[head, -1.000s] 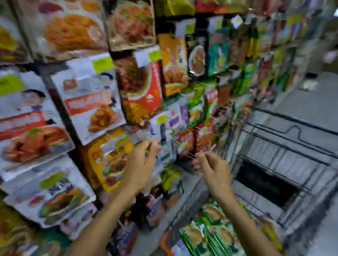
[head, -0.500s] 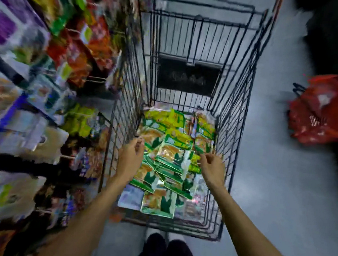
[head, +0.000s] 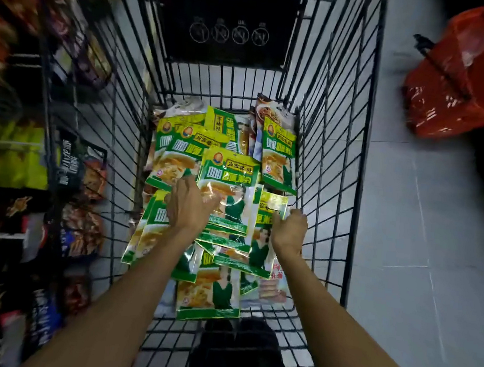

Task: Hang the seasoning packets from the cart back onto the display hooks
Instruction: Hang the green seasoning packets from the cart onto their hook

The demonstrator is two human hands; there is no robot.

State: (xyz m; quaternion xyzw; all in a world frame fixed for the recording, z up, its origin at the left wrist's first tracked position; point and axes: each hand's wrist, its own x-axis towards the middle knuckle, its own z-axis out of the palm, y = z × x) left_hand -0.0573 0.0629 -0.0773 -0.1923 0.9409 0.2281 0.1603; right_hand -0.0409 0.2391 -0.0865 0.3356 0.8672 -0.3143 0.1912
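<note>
Several green-and-yellow seasoning packets (head: 279, 160) lie heaped in the bottom of a black wire cart (head: 330, 151). My left hand (head: 187, 207) reaches into the heap. Its thumb lies over the lower left edge of the top packet (head: 229, 176) and its fingers go under that edge. My right hand (head: 289, 230) is curled at the right edge of another packet (head: 271, 206), close to the cart's right wall. The display hooks themselves cannot be made out in the blur on the left.
The blurred display of hanging packets (head: 13, 159) runs along the left, right against the cart's side. A red shopping basket (head: 467, 78) sits on the grey tiled floor (head: 423, 262) to the right. My dark shoes (head: 235, 353) show under the cart's near end.
My view swung from the display down into the cart. Both hands left the hooks, dropped into the cart and now close on packets in the heap.
</note>
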